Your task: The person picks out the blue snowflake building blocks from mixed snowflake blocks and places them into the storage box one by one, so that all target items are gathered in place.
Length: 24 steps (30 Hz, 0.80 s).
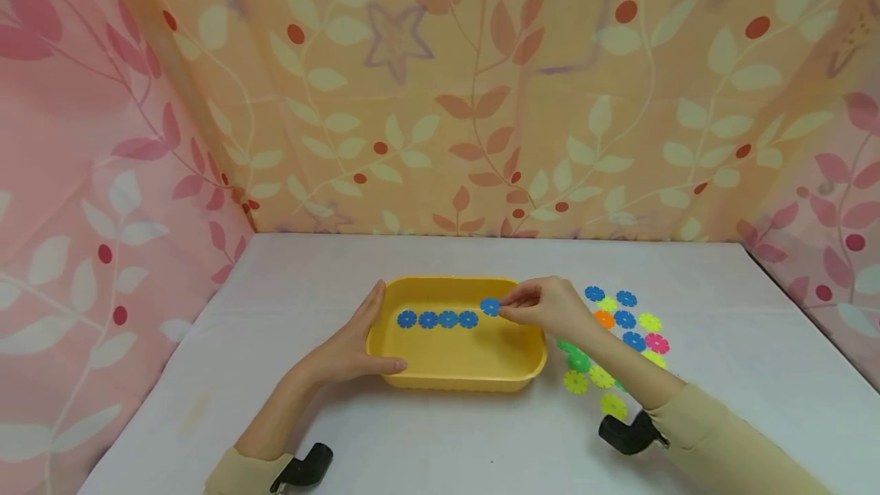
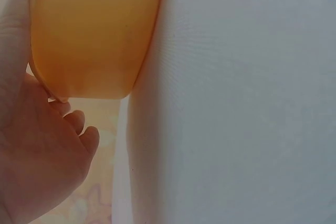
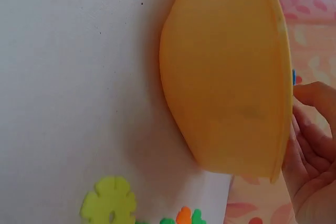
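A yellow plastic basin (image 1: 461, 383) stands on the table, with several blue snowflake discs (image 1: 448, 319) lying in a row inside it. My left hand (image 1: 349, 348) grips its left end, thumb on the front rim and fingers along the far left side. Over the basin's right part, my right hand (image 1: 550, 310) pinches another blue snowflake disc (image 1: 490, 306) between thumb and fingertips, just right of the row. In the right wrist view the basin wall (image 3: 226, 77) hides most of that disc; only a blue edge (image 3: 294, 77) shows.
Loose discs lie right of the basin, partly under the right forearm: blue (image 1: 594, 293), yellow (image 1: 613, 406), green (image 1: 579, 361), orange (image 1: 604, 319) and pink (image 1: 657, 343). The white-covered table (image 1: 426, 441) meets patterned curtains (image 1: 412, 136) at the back and sides.
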Each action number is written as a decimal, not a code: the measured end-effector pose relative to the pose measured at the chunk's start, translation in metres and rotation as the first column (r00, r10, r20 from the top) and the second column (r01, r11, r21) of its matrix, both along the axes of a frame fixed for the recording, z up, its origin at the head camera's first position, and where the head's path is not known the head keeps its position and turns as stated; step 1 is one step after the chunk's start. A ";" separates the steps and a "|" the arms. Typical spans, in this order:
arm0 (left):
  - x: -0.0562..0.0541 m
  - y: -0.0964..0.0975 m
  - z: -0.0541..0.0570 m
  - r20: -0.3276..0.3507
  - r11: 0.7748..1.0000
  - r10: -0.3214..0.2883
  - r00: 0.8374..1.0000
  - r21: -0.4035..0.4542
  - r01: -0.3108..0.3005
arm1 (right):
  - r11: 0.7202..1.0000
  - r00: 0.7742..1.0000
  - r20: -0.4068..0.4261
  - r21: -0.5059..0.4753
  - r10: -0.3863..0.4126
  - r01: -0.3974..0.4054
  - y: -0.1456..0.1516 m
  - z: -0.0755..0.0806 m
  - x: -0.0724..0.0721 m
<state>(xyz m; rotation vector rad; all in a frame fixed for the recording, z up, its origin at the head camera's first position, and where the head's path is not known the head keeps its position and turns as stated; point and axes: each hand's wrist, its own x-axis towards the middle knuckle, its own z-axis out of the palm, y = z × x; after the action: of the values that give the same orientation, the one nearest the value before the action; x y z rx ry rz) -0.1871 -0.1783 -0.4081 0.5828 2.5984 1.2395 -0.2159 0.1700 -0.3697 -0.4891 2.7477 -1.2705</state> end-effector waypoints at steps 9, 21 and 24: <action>0.001 0.000 0.002 0.012 1.000 0.002 1.000 0.000 -0.002 | 0.986 0.991 -0.128 0.168 0.033 -0.011 -0.023 -0.009 -0.006; 0.000 0.000 0.000 0.001 1.000 -0.001 1.000 -0.003 0.001 | 0.926 0.984 -0.178 0.368 -0.013 0.079 -0.037 -0.014 -0.003; 0.000 0.000 0.000 0.002 1.000 0.002 1.000 -0.002 -0.002 | 0.897 0.980 -0.200 0.434 0.002 0.087 -0.040 -0.015 -0.001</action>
<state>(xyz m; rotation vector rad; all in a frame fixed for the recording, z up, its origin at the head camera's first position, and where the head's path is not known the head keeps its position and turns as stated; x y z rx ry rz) -0.1866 -0.1782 -0.4078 0.5784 2.5984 1.2377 -0.2173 0.1303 -0.3843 -0.5327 3.0905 -0.5866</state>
